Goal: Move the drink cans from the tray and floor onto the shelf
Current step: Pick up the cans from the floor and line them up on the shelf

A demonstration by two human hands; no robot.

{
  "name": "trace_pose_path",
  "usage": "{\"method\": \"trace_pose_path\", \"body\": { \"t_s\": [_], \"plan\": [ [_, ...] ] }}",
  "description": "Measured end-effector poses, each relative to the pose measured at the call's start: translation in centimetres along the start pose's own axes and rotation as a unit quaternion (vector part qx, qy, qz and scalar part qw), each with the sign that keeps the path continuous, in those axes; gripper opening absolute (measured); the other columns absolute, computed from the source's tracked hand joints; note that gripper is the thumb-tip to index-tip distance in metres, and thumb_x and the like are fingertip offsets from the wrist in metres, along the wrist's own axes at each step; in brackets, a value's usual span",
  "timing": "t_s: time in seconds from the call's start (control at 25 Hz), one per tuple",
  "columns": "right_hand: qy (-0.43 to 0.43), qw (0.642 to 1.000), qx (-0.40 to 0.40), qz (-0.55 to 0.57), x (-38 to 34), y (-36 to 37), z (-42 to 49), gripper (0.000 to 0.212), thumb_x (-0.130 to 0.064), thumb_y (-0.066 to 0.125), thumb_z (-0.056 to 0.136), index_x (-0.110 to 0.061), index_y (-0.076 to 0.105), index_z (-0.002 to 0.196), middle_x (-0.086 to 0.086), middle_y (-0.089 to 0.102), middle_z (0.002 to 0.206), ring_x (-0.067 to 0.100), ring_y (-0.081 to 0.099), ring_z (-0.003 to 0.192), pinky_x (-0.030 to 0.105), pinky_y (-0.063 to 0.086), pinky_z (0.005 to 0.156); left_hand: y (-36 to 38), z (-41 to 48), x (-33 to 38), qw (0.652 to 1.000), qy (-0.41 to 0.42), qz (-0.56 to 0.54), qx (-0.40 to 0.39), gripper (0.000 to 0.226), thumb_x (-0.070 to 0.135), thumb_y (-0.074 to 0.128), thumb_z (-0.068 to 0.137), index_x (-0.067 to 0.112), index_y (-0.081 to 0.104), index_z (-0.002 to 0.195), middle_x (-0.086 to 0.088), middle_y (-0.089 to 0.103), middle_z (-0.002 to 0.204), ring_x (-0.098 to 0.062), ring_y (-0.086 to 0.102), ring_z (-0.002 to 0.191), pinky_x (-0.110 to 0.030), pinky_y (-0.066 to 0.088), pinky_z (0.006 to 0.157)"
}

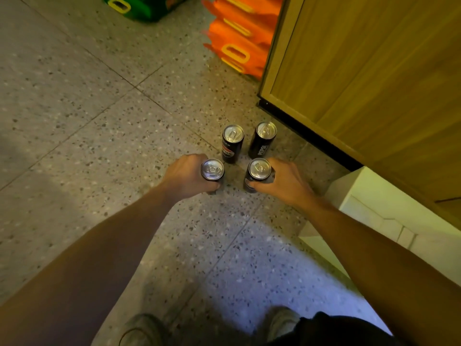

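Note:
Several black Pepsi cans stand upright on the speckled floor (99, 121) near a wooden cabinet. My left hand (185, 176) is wrapped around the near left can (212, 169). My right hand (287, 182) is closed around the near right can (259, 169). Just beyond them stand two free cans, the far left can (232, 143) and the far right can (263, 141), both untouched. No tray or shelf surface is visible in this view.
A wooden cabinet side (374, 71) with a black base strip rises at the right. A white ledge (389, 221) lies below it. Stacked orange drink packs (239, 36) and a green pack (139, 6) sit at the back. My shoes (144, 328) are at the bottom.

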State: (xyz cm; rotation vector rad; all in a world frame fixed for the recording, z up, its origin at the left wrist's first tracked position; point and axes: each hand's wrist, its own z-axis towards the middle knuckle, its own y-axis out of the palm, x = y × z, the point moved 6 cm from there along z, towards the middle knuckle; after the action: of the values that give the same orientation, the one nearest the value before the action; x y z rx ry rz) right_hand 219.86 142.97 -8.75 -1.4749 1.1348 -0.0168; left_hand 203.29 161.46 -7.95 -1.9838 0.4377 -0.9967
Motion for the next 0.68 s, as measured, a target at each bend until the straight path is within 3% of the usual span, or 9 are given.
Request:
{"method": "trace_pose_path", "body": {
  "t_s": [0.12,0.24,0.52,0.68],
  "plan": [
    [-0.005,1.000,0.011,0.023,-3.7,-4.0,-2.1,0.063,-0.059,0.082,0.063,-0.027,0.066,0.115,-0.008,0.074,0.107,0.008,0.068,0.094,0.035,0.059,0.081,-4.3,-1.9,2.7,1.000,-0.012,-0.018,-0.007,0.047,0.053,0.079,0.049,0.025,0.066,0.085,0.006,0.071,0.083,-0.020,0.068,0.080,-0.039,0.058,0.070],
    [-0.015,0.998,0.026,0.057,-10.9,-12.8,-5.7,0.057,-0.054,0.085,0.065,-0.029,0.067,0.113,-0.013,0.073,0.103,0.000,0.067,0.091,0.028,0.058,0.079,-12.9,-5.2,8.1,1.000,-0.007,-0.023,-0.019,0.048,0.053,0.077,0.046,0.027,0.067,0.085,0.007,0.072,0.081,-0.018,0.069,0.077,-0.038,0.060,0.069],
    [0.001,0.996,0.077,0.055,-29.8,-42.5,-17.3,0.060,-0.065,0.080,0.061,-0.029,0.067,0.108,-0.013,0.074,0.100,0.002,0.068,0.088,0.037,0.059,0.074,-43.1,-15.1,29.7,0.998,0.064,-0.023,-0.020,0.042,0.045,0.082,0.053,0.024,0.068,0.086,0.006,0.071,0.084,-0.019,0.067,0.080,-0.035,0.057,0.071],
    [0.033,0.992,0.115,0.046,-37.6,-57.0,-23.4,0.060,-0.072,0.076,0.058,-0.035,0.065,0.104,-0.018,0.073,0.096,-0.003,0.067,0.085,0.034,0.060,0.071,-57.1,-20.1,41.2,0.994,0.106,-0.033,-0.021,0.027,0.028,0.085,0.061,0.019,0.074,0.084,0.010,0.067,0.070,-0.009,0.064,0.071,-0.029,0.054,0.067]
  ]
}}
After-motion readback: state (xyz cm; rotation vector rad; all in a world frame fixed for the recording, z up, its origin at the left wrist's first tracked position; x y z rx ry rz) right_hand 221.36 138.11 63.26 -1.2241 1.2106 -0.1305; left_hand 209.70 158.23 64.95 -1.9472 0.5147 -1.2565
